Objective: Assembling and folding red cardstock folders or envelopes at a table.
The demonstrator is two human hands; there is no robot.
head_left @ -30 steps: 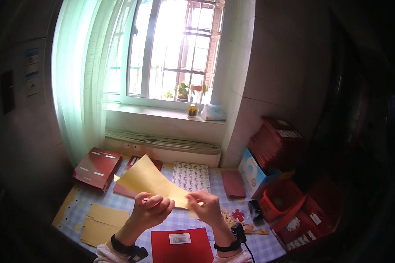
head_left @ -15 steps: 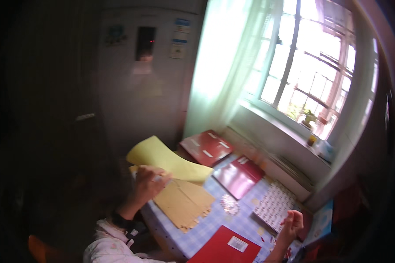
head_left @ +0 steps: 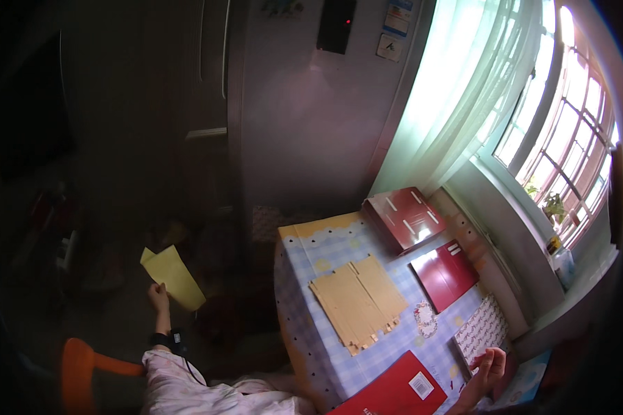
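Observation:
My left hand [head_left: 158,297] is closed on the edge of a yellow sheet of paper [head_left: 176,278], held out to the left, away from the table. The sheet is curled, with one corner folded up. At the table's right side my right hand [head_left: 490,368] is raised with its fingers curled together. A bit of red shows at its fingertips, too small to name. A patterned white box or book [head_left: 483,326] lies just beyond that hand. Close by, at the near edge, is a flat red item with a white label [head_left: 394,389].
A flattened tan cardboard piece [head_left: 358,301] with a ragged edge lies on the checked tablecloth [head_left: 325,245]. Behind it are a red box [head_left: 408,220], a shiny red case [head_left: 446,277] and a small whitish ring-shaped thing [head_left: 426,319]. An orange chair [head_left: 79,370] stands left.
My left hand has carried the yellow sheet from above the cardboard leftward, off the table. The view has turned left. My right hand stays raised by the patterned item.

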